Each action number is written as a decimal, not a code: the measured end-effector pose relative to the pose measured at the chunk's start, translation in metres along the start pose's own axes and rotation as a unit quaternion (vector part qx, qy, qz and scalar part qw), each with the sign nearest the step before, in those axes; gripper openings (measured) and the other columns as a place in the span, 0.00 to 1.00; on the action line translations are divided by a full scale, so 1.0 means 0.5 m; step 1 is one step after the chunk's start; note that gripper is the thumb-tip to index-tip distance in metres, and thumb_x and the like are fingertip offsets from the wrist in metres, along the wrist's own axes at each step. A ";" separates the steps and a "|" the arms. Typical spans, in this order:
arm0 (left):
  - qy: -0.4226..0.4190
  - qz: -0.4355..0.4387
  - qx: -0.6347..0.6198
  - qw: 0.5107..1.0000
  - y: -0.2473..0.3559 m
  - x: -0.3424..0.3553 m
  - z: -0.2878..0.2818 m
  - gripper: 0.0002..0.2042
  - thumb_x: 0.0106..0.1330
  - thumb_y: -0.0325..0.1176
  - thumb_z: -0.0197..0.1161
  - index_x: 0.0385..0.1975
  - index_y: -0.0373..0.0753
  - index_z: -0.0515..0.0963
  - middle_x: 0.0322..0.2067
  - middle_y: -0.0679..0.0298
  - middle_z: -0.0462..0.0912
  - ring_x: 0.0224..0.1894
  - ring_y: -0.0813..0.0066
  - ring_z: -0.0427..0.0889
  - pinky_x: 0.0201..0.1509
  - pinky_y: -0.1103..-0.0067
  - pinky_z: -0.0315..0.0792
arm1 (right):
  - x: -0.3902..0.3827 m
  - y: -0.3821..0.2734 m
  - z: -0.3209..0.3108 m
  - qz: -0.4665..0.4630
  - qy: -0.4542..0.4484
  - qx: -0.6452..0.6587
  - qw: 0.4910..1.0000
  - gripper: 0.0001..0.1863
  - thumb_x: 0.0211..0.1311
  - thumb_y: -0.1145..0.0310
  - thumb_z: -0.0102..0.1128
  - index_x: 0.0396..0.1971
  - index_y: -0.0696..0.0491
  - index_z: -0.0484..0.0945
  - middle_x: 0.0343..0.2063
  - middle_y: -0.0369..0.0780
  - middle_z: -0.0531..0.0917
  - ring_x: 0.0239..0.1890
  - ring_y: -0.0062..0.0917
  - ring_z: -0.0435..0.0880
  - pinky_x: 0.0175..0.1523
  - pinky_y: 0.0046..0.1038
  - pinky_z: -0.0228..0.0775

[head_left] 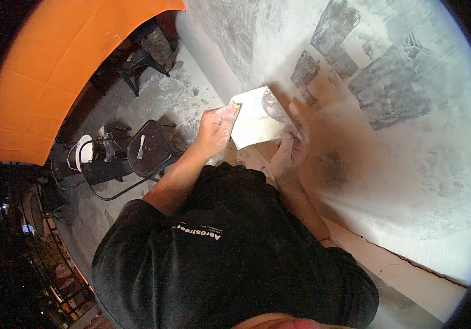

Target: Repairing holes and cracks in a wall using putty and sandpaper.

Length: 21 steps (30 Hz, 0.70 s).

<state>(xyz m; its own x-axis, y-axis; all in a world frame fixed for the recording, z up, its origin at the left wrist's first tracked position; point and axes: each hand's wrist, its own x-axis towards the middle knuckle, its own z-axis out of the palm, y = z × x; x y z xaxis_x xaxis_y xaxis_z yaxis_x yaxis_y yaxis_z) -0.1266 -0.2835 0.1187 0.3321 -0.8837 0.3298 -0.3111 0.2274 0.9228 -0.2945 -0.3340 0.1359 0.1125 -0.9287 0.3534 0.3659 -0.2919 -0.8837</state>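
In front of my chest I hold a stiff whitish sheet point(256, 122) with faint print, its far right corner bent and greyer. The sheet looks like paper, but its exact kind is unclear. My left hand point(216, 130) pinches its left edge, thumb on top, beside a small yellowish spot. At the lower right corner my right hand point(292, 149) is closed on the sheet, with its fingertips partly blurred. Pale dust coats both hands. Close by on the right is a wall point(438, 148) of whitish, smeared plaster with dark grey rectangular patches.
Left of me stands a black metal chair point(148, 151) with a pale, narrow scraper-like tool point(141, 147) on its seat. More dark chairs and a white round object point(84, 152) are beyond it. An orange sheet point(54, 71) hangs at the upper left. Dust marks the grey floor point(178, 90).
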 end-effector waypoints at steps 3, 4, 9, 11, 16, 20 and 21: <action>-0.017 0.009 0.041 0.999 0.014 0.002 -0.001 0.08 0.70 0.29 0.59 0.36 0.30 0.82 0.24 0.64 0.80 0.26 0.81 0.75 0.31 0.80 0.71 | 0.012 -0.001 -0.016 0.096 0.006 -0.079 0.992 0.17 0.70 0.73 0.44 0.54 0.63 0.73 0.52 0.48 0.78 0.55 0.28 0.75 0.62 0.30 0.65; -0.047 0.036 0.081 0.995 0.022 0.006 -0.002 0.08 0.70 0.29 0.60 0.37 0.31 0.82 0.27 0.64 0.81 0.27 0.81 0.75 0.31 0.80 0.71 | 0.012 0.005 -0.018 0.095 0.006 -0.079 0.992 0.17 0.70 0.73 0.44 0.54 0.63 0.73 0.52 0.48 0.78 0.55 0.28 0.75 0.62 0.30 0.65; 0.005 0.060 0.042 0.997 0.052 0.025 -0.001 0.10 0.63 0.23 0.61 0.44 0.33 0.81 0.43 0.60 0.83 0.40 0.73 0.82 0.45 0.76 0.76 | 0.009 0.045 -0.030 0.088 -0.025 -0.081 0.992 0.17 0.72 0.70 0.46 0.54 0.62 0.73 0.46 0.39 0.79 0.47 0.19 0.76 0.50 0.20 0.69; 0.019 0.179 0.137 0.974 0.047 0.032 -0.007 0.12 0.60 0.22 0.62 0.44 0.34 0.81 0.46 0.59 0.82 0.44 0.69 0.82 0.48 0.75 0.76 | 0.005 0.055 -0.039 0.106 -0.040 -0.075 0.991 0.17 0.72 0.70 0.46 0.55 0.62 0.72 0.47 0.40 0.78 0.48 0.21 0.76 0.52 0.22 0.70; 0.010 0.198 0.097 0.975 0.030 0.014 0.002 0.11 0.53 0.20 0.62 0.37 0.34 0.80 0.42 0.55 0.83 0.44 0.64 0.83 0.49 0.73 0.77 | 0.007 0.061 -0.026 0.267 0.034 0.018 0.963 0.19 0.72 0.68 0.45 0.57 0.61 0.69 0.51 0.41 0.77 0.52 0.26 0.77 0.60 0.29 0.69; 0.044 0.248 0.069 0.965 0.036 -0.012 0.024 0.07 0.51 0.23 0.69 0.26 0.35 0.77 0.36 0.54 0.83 0.35 0.67 0.83 0.39 0.76 0.78 | 0.003 0.044 -0.026 0.364 0.034 0.269 0.891 0.23 0.74 0.56 0.44 0.56 0.60 0.71 0.55 0.45 0.74 0.57 0.30 0.73 0.62 0.33 0.65; 0.008 0.262 0.044 0.964 0.038 -0.018 0.024 0.08 0.51 0.24 0.70 0.21 0.35 0.75 0.36 0.55 0.83 0.34 0.68 0.83 0.36 0.76 0.77 | 0.005 0.043 -0.026 0.366 0.062 0.297 0.880 0.23 0.74 0.54 0.43 0.55 0.58 0.72 0.53 0.44 0.75 0.56 0.30 0.74 0.61 0.32 0.66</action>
<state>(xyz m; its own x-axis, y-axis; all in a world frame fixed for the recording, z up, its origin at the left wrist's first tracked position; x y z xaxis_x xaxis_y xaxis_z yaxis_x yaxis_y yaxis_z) -0.1463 -0.2764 0.1309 0.1229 -0.6508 0.7492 -0.5135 0.6043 0.6092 -0.2984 -0.3454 0.1138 0.4294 -0.8474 -0.3122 0.6601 0.5304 -0.5319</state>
